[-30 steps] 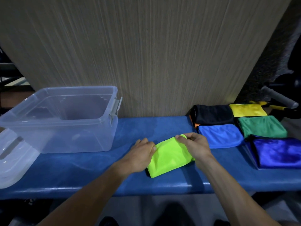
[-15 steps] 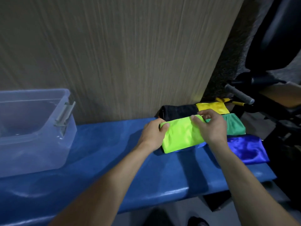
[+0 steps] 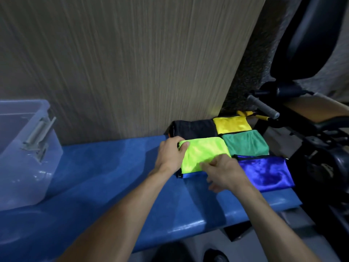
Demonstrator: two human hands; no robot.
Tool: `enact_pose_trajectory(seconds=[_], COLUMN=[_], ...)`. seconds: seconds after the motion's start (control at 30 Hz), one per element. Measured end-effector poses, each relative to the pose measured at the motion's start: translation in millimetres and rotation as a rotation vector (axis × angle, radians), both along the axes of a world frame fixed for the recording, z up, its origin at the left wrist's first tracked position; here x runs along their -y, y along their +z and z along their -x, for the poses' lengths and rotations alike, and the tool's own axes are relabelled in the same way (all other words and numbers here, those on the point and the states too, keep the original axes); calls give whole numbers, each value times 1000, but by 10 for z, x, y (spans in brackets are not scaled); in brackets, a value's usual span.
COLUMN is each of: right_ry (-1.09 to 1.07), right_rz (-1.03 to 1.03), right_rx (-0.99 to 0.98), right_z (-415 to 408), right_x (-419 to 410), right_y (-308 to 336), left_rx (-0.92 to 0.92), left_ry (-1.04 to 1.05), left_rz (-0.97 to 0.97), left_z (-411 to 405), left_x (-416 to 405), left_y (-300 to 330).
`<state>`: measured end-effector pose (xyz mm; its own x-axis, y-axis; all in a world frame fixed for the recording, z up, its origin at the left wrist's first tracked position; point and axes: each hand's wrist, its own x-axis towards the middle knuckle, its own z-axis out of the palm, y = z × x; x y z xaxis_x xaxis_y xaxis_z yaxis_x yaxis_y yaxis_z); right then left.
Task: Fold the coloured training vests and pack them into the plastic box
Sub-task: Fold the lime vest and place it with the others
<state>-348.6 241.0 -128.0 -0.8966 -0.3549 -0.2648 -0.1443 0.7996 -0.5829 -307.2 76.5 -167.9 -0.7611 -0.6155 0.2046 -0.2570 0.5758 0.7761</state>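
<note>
landmark: we take the plastic box [image 3: 28, 157] as reference; it stands at the left end of the blue bench [image 3: 105, 178], and the part of its inside that we can see holds no vest.
folded stock: well to the right of the box we count the black vest [image 3: 194, 128], yellow vest [image 3: 233, 124], green vest [image 3: 246, 143] and dark blue vest [image 3: 266, 171], each folded flat and lying edge to edge.
vest in hand: the lime vest [image 3: 202, 154] lies folded on top of a lighter blue vest [image 3: 194, 175], of which only a front strip shows; both sit on the box side of the group.
left hand [image 3: 171, 154]: thumb and fingers pinch the lime vest's edge nearest the box.
right hand [image 3: 224, 172]: rests on the lime vest's corner farthest from the box; we cannot tell whether the fingers grip it or only press.
hands: apart, one at each end of the lime vest.
done: as we judge it, folding is complete or nearly so for every vest in view.
left: none is packed; every vest must still go leftward into the box.
</note>
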Motion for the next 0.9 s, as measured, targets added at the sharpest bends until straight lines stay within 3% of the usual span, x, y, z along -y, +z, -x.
enact_pose_trajectory(seconds=[0.07, 0.2, 0.4, 0.57, 0.73, 0.9], right_ry=[-102, -319, -532, -597, -529, -546], right_rz=[144, 548, 854, 849, 801, 845], right_rx=[211, 435, 506, 429, 390, 382], right_z=[-39, -134, -323, -333, -451, -526], right_x=[-97, -184, 148, 323, 253, 244], right_y=[-104, -171, -311, -362, -382, -378], left_rx=[7, -6, 51, 131, 322, 296], left_ry=[-9, -29, -50, -57, -172, -234], left_rz=[-3, 68, 137, 102, 128, 9], left_z=[12, 20, -16, -90, -305, -531], left_x=[18, 39, 9, 19, 119, 48], left_y=[-36, -39, -3, 78, 143, 126])
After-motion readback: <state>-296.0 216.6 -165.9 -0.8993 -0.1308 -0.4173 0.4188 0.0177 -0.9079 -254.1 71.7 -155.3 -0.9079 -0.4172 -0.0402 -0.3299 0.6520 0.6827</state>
